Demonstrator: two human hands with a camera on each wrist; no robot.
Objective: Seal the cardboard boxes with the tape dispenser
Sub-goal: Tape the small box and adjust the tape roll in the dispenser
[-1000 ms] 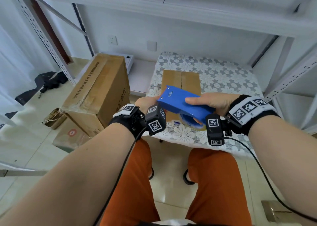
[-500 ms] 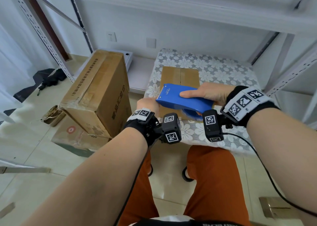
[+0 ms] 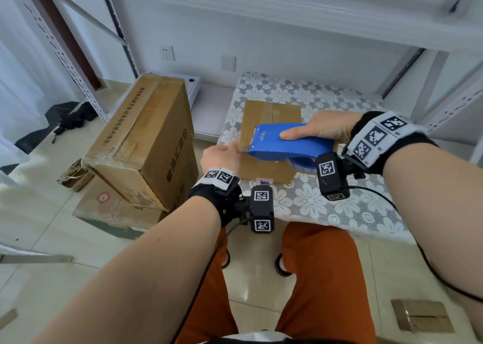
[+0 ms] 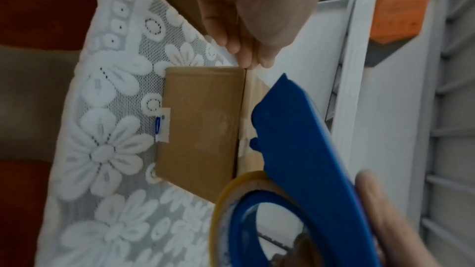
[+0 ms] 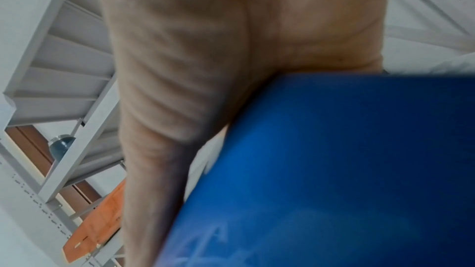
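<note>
My right hand (image 3: 324,128) grips the blue tape dispenser (image 3: 290,145) over the small cardboard box (image 3: 264,140) on the lace-covered desk (image 3: 326,202). My left hand (image 3: 222,157) pinches the box's near-left top edge, just beside the dispenser's nose.

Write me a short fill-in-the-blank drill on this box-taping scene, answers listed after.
1. The tape dispenser is coloured ____.
2. The dispenser is gripped by the ____ hand.
3. The small cardboard box sits on a cloth patterned with white ____.
4. The left hand pinches the end of the ____ at the dispenser's front.

Missing words: blue; right; flowers; tape
</note>
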